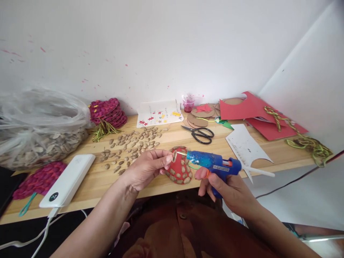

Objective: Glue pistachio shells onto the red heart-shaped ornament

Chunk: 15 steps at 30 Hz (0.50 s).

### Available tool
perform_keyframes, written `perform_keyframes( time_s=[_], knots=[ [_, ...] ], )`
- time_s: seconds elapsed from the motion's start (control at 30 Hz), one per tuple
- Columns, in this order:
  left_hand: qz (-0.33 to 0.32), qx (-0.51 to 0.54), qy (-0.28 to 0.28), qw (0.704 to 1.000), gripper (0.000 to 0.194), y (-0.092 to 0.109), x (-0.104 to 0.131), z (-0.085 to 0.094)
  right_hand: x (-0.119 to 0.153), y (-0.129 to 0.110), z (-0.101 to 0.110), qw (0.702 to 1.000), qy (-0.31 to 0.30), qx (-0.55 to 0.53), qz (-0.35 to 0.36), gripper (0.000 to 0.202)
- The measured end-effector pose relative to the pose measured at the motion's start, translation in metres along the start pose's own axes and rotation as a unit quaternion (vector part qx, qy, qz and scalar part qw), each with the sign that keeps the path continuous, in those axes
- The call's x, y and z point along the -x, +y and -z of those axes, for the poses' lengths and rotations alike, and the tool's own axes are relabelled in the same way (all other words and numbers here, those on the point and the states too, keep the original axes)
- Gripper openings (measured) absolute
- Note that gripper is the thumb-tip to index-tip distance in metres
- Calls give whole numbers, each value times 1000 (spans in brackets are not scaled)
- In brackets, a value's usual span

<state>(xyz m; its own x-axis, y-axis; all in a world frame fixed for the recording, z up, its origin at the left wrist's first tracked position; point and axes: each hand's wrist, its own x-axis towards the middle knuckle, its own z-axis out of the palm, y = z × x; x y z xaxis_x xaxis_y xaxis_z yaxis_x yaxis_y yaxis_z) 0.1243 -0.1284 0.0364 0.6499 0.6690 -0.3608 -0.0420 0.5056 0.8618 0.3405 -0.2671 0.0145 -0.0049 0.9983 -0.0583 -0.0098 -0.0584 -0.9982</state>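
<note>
My left hand pinches a small brown nut shell between thumb and fingertips. The metal nozzle of a blue hot glue gun points at the shell, close to it or touching; I cannot tell which. My right hand is wrapped round the glue gun's handle, and a white glue stick sticks out of its back. Beneath both hands, at the table's front edge, lies a red round card with shells around its border. Part of the card is hidden by my left fingers and the gun.
Loose shells are scattered left of the card. Black scissors lie behind the gun. A plastic bag of shells, a white power bank and purple decorated pieces stand left. Red card sheets and yarn lie right.
</note>
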Motion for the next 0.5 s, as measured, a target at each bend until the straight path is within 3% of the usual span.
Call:
perform_keyframes(
  time_s=[0.5],
  knots=[
    [-31, -36, 16, 999, 36, -5, 12, 1, 10, -7, -7, 995, 10, 102, -8, 46]
  ],
)
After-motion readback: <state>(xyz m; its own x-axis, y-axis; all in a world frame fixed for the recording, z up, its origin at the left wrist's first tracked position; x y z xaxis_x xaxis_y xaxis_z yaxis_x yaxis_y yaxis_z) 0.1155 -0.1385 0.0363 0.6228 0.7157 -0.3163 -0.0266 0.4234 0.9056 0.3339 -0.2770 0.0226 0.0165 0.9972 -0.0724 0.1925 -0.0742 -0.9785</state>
